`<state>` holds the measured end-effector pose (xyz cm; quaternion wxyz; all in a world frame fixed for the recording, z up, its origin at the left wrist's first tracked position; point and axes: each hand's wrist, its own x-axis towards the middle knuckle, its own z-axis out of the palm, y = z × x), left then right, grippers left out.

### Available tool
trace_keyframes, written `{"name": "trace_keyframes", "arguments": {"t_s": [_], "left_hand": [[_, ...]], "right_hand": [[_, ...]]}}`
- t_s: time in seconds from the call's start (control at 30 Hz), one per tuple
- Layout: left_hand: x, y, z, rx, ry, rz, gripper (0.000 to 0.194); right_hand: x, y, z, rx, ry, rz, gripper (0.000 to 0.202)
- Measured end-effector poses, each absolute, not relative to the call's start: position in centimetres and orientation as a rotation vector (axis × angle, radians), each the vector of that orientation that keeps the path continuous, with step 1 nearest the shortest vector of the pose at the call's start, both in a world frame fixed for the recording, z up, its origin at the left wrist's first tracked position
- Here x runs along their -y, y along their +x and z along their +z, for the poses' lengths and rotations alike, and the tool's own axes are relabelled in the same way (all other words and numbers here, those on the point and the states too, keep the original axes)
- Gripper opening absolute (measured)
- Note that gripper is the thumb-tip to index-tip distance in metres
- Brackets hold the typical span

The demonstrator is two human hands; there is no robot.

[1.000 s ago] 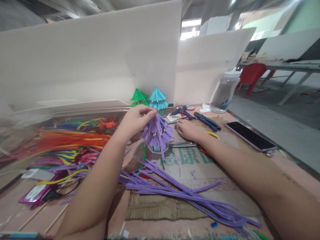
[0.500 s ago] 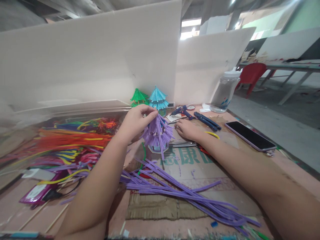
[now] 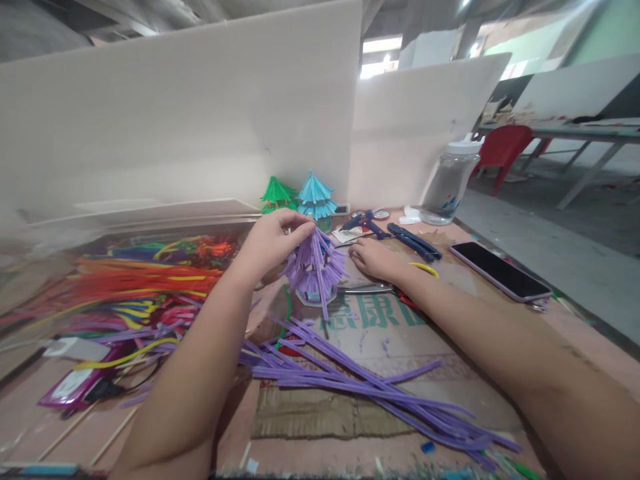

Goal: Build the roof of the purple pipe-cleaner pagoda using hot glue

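Note:
A purple tiered tower of pipe-cleaner strips (image 3: 318, 270) stands upright on the cardboard in the middle. My left hand (image 3: 280, 239) is closed at its peak, thumb and fingers pinching the top where a long strip hangs down the front. To the right of the tower my right hand (image 3: 371, 259) rests low on the cardboard, near a pair of scissors (image 3: 367, 289); its fingers are curled, and whether anything is under them is hidden. Loose purple strips (image 3: 350, 380) lie in front of the tower. Behind it stand a green tower (image 3: 276, 192) and a light blue one (image 3: 315, 192).
A glue gun (image 3: 369, 224), blue pliers (image 3: 414, 241), a phone (image 3: 500, 270) and a clear bottle (image 3: 449, 183) lie or stand at the right. Piles of coloured strips (image 3: 145, 277) cover the left, with a magenta packet (image 3: 80, 388) nearer. A white panel (image 3: 190, 120) rises behind.

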<state>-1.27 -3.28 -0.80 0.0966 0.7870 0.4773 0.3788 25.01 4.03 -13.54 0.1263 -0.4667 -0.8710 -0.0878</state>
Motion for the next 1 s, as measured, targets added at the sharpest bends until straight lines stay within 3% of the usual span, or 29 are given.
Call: {"name": "trace_keyframes", "arguments": {"t_s": [0.37,0.5,0.6,0.77,1.0], "left_hand": [[3.2,-1.3,-0.8,-1.389,2.323,1.122,0.033],[3.1,-1.4,-1.0,-1.337,2.311,1.134,0.034],[3.0,-1.5,-1.1,-1.272,2.321,1.126,0.034],[2.9,-1.4,-1.1,-1.223,2.328,1.148,0.032],[3.0,-1.4,-1.2,-1.222,2.347,1.168,0.029]], "right_hand": [[-3.9,24.9,-13.5,2.464,-1.342,-0.175,0.025],[-2.8,24.0,-11.3,2.278,-1.344,-0.15,0.037],[-0.6,22.7,-8.4,2.164,-1.227,-0.144,0.041],[3.2,20.9,-5.6,2.15,-0.625,-0.202,0.032],[3.4,20.6,-5.7,2.247,-0.577,-0.384,0.036]]}}
